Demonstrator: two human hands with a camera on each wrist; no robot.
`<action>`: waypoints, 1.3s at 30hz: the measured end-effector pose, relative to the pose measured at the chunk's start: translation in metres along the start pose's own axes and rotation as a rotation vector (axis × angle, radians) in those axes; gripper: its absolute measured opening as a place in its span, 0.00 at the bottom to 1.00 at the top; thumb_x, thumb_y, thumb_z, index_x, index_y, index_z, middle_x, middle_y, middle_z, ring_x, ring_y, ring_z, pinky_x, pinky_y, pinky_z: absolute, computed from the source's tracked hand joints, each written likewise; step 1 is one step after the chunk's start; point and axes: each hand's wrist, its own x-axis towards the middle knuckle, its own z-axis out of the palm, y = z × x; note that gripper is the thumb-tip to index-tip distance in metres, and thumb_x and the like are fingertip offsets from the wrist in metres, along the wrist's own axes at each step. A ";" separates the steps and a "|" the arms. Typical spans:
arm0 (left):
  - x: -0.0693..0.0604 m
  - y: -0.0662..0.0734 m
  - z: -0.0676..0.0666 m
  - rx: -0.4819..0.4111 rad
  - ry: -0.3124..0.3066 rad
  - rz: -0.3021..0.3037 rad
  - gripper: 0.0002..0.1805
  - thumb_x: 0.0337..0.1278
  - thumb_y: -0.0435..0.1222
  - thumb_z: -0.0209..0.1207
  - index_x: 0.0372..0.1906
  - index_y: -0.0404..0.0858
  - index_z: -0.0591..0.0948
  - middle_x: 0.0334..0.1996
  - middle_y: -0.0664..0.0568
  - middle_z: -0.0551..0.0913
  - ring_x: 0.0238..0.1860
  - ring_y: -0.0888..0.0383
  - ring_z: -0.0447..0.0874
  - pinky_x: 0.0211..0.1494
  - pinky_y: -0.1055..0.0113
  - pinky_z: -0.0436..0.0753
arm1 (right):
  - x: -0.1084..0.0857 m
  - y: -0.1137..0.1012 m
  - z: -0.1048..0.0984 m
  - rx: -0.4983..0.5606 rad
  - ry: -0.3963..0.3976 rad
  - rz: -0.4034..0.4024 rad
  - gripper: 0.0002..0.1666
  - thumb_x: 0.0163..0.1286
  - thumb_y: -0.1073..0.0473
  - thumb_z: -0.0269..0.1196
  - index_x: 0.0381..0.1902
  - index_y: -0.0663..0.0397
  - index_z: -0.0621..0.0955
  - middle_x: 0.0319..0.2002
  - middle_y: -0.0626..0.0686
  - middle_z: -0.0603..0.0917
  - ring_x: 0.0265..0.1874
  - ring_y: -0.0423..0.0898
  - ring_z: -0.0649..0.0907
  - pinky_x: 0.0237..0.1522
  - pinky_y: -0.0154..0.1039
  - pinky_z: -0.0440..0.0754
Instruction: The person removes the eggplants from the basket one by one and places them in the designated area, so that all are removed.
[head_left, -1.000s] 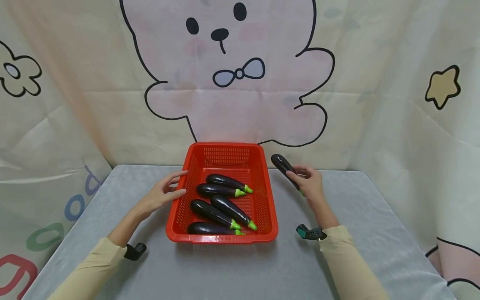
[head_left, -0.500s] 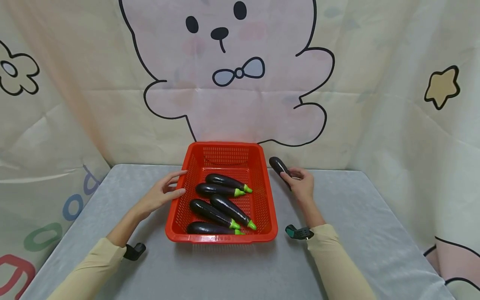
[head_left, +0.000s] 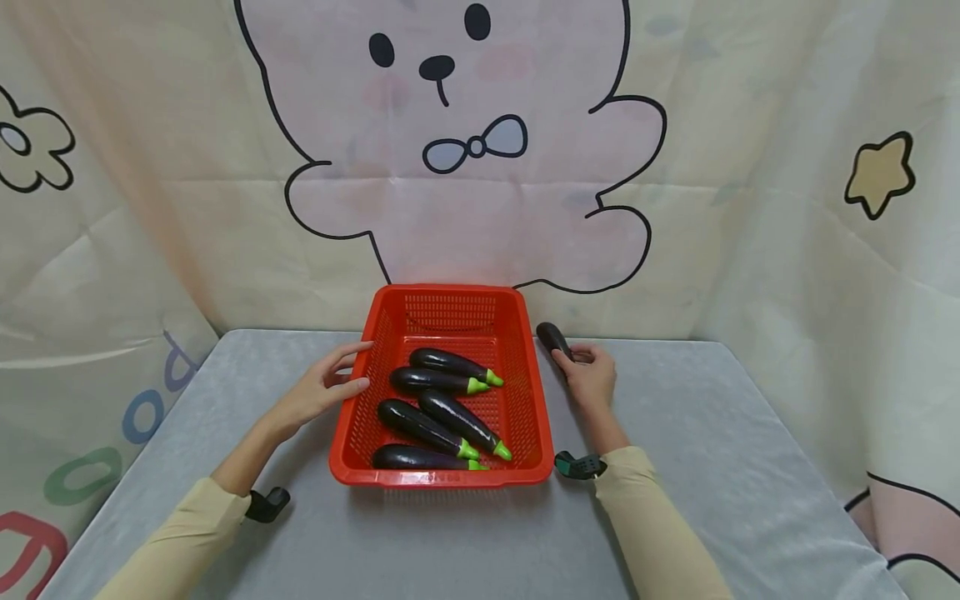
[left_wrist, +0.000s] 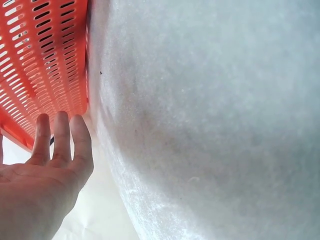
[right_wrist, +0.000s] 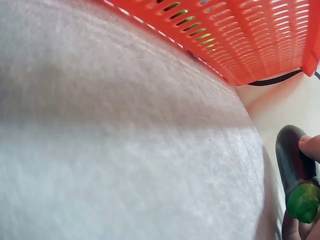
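Note:
My right hand (head_left: 592,382) grips a dark purple eggplant (head_left: 552,338) above the table, just right of the basket. In the right wrist view that eggplant (right_wrist: 292,157) shows its green stem end toward the camera, with the thumb along its side. A red plastic basket (head_left: 441,478) stands in the middle, with several glossy eggplants lying in it, their green caps pointing right. On the basket's left side rests my left hand (head_left: 318,396), fingers extended and spread at the rim. The left wrist view shows this hand (left_wrist: 47,175) beside the slotted wall, with nothing in its grasp.
A grey cloth-covered table (head_left: 465,550) carries the basket. Behind it hangs a fabric backdrop (head_left: 480,225) with a cartoon bear, close to the table's back edge. Black bands with small devices (head_left: 267,505) are worn on both wrists.
My right hand has moved left and slightly toward the back with the eggplant, closer to the basket's right rim. The left hand and basket have stayed in place.

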 end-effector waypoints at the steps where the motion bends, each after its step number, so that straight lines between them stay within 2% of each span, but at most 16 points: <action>1: 0.000 0.000 0.000 0.000 0.001 -0.001 0.36 0.68 0.41 0.62 0.77 0.47 0.64 0.68 0.36 0.70 0.61 0.35 0.75 0.52 0.48 0.83 | -0.001 0.000 0.001 -0.008 0.006 0.004 0.22 0.60 0.53 0.78 0.44 0.63 0.85 0.40 0.63 0.85 0.41 0.55 0.83 0.40 0.41 0.77; 3: 0.000 0.000 0.000 -0.008 -0.002 0.003 0.36 0.68 0.41 0.62 0.77 0.47 0.64 0.67 0.36 0.70 0.60 0.35 0.75 0.52 0.49 0.83 | -0.003 -0.001 0.003 -0.008 0.018 0.009 0.22 0.60 0.53 0.77 0.44 0.63 0.84 0.41 0.63 0.85 0.42 0.56 0.82 0.44 0.47 0.77; 12: -0.001 0.002 0.000 -0.023 -0.011 0.016 0.35 0.69 0.39 0.61 0.78 0.46 0.63 0.66 0.35 0.71 0.59 0.35 0.76 0.51 0.50 0.84 | -0.007 -0.006 0.009 -0.002 0.030 0.029 0.21 0.61 0.53 0.76 0.45 0.61 0.84 0.42 0.61 0.85 0.43 0.56 0.82 0.47 0.51 0.77; 16: -0.001 0.002 0.000 -0.020 -0.010 0.016 0.36 0.69 0.40 0.61 0.78 0.46 0.63 0.67 0.35 0.70 0.60 0.35 0.76 0.51 0.50 0.84 | -0.007 -0.006 0.011 -0.035 0.038 0.034 0.22 0.61 0.52 0.76 0.44 0.61 0.84 0.42 0.61 0.85 0.42 0.57 0.83 0.47 0.52 0.77; 31: -0.001 0.002 0.000 -0.002 -0.005 0.010 0.35 0.69 0.40 0.61 0.78 0.47 0.63 0.66 0.35 0.71 0.60 0.35 0.75 0.52 0.48 0.83 | -0.006 -0.010 0.015 -0.124 0.050 0.072 0.23 0.60 0.48 0.77 0.44 0.58 0.83 0.40 0.58 0.86 0.40 0.55 0.83 0.44 0.52 0.77; 39: -0.002 0.002 0.001 -0.012 -0.007 0.015 0.36 0.69 0.40 0.61 0.78 0.46 0.63 0.67 0.34 0.70 0.60 0.34 0.75 0.51 0.49 0.84 | -0.005 -0.009 0.012 -0.104 0.032 0.073 0.28 0.59 0.44 0.77 0.47 0.59 0.84 0.41 0.57 0.84 0.41 0.55 0.82 0.46 0.52 0.77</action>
